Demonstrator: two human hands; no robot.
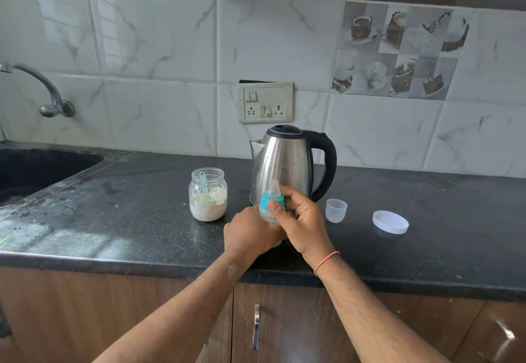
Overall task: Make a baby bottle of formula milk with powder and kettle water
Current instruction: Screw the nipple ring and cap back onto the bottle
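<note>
A small baby bottle (267, 216) with a teal collar and clear teat stands on the black counter (142, 220) in front of the steel kettle (284, 160). My left hand (250, 231) grips the bottle's body from the left. My right hand (301, 220) holds the teal collar, thumb across its front. An open glass jar (208, 194) of pale powder with a green scoop inside stands to the left of the bottle. The bottle's lower part is hidden by my hands.
A clear bottle cap (336, 210) and a white jar lid (390, 222) lie on the counter to the right. A dark sink (34, 172) with a wall tap (48, 92) is at the left. A switch and socket plate (265, 102) is on the tiled wall.
</note>
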